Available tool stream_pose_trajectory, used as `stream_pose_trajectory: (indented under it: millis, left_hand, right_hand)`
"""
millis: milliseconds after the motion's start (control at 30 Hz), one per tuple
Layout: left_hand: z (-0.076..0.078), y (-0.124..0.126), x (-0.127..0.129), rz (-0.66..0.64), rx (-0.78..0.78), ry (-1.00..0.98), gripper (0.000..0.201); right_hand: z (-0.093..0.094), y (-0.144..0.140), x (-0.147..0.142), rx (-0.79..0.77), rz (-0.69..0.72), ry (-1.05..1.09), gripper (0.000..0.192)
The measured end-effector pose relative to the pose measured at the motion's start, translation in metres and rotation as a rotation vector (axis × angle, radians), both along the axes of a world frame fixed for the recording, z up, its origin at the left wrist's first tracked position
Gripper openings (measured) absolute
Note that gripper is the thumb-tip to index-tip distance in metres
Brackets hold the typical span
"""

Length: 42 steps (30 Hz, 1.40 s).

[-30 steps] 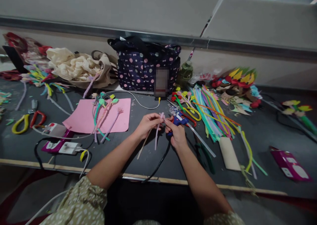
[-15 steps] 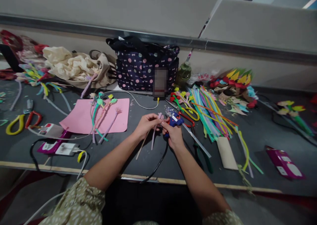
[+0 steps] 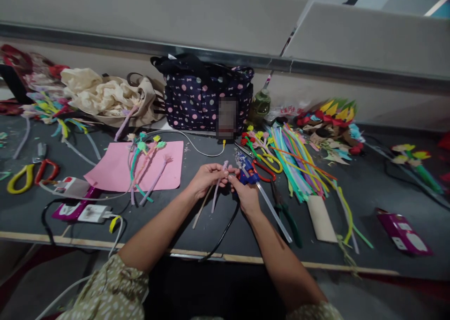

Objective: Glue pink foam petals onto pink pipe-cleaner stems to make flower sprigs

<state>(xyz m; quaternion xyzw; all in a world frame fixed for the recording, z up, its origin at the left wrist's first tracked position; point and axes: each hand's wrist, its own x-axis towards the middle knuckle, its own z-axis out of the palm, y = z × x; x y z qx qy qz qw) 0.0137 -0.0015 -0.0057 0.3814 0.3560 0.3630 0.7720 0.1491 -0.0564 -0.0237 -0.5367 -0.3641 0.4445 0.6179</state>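
Pale pink pipe-cleaner flower (image 3: 218, 181): thin fuzzy stem, small bud at the top end, a second tan stem hanging beside it; both slant down and left over the dark table (image 3: 369, 188), held just above it at mid-table near the front edge.

Left hand (image 3: 206, 178): forearm comes in from lower left, palm turned inward, fingers curled and pinched shut round the upper part of the stem, just under the bud.

Right hand (image 3: 245, 192): forearm in from lower right, wrist bent, fingers wrapped closed on a blue glue gun (image 3: 248, 173). Nozzle points left, right at the bud; clear glue stick (image 3: 274, 209) juts out behind, down and right. Black cord (image 3: 223, 238) runs off toward the table edge.

Just right: red-handled scissors (image 3: 264, 170), bundle of coloured pipe cleaners (image 3: 298, 163). Left: pink paper sheet (image 3: 140, 165) with finished flowers. Behind: polka-dot bag (image 3: 207, 97).
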Motion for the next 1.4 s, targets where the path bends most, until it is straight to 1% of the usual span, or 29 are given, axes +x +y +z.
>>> stream_pose_trajectory:
  millis: [167, 267, 433, 533, 667, 733, 800, 900, 967, 1033, 1100, 1200, 1400]
  left_hand:
    - [-0.001, 0.000, 0.000, -0.003, 0.012, 0.019, 0.035]
    - [0.001, -0.001, 0.000, -0.011, 0.011, 0.017, 0.036]
    - [0.002, -0.002, 0.001, -0.024, 0.005, 0.017, 0.039]
    - [0.002, -0.001, 0.001, 0.013, 0.019, 0.012, 0.039]
    - [0.002, 0.003, -0.004, 0.120, 0.040, 0.039, 0.034]
    - [0.003, 0.006, -0.006, 0.165, 0.035, 0.042, 0.031]
    - [0.004, 0.008, -0.008, 0.185, 0.021, 0.039, 0.029]
    - [0.006, 0.009, -0.008, 0.172, -0.001, 0.029, 0.027]
    - [0.007, 0.008, -0.008, 0.157, -0.009, 0.026, 0.027]
    - [0.007, 0.008, -0.008, 0.147, -0.009, 0.030, 0.027]
    - [0.007, 0.008, -0.009, 0.142, -0.006, 0.028, 0.027]
    - [0.005, 0.009, -0.010, 0.134, 0.008, 0.019, 0.028]
    - [0.006, 0.010, -0.010, 0.123, 0.018, 0.022, 0.027]
  right_hand:
    - [0.000, 0.000, 0.001, -0.007, -0.039, -0.039, 0.034]
    - [0.000, 0.000, 0.001, -0.003, -0.037, -0.034, 0.033]
    - [-0.002, 0.002, 0.005, 0.060, -0.041, -0.058, 0.026]
    - [-0.003, 0.004, 0.012, 0.055, -0.040, -0.056, 0.023]
    - [-0.005, 0.009, 0.021, -0.074, 0.020, -0.075, 0.024]
    - [-0.008, 0.011, 0.024, -0.150, 0.029, -0.127, 0.024]
    - [-0.014, 0.013, 0.025, -0.188, 0.004, -0.209, 0.023]
    - [-0.025, 0.015, 0.024, -0.165, -0.013, -0.325, 0.023]
    - [-0.031, 0.016, 0.024, -0.146, -0.008, -0.356, 0.024]
    - [-0.034, 0.016, 0.024, -0.132, -0.029, -0.357, 0.026]
    - [-0.032, 0.015, 0.023, -0.122, -0.067, -0.353, 0.027]
    - [-0.023, 0.011, 0.021, -0.110, -0.085, -0.348, 0.029]
    - [-0.003, 0.006, 0.014, -0.089, -0.077, -0.199, 0.029]
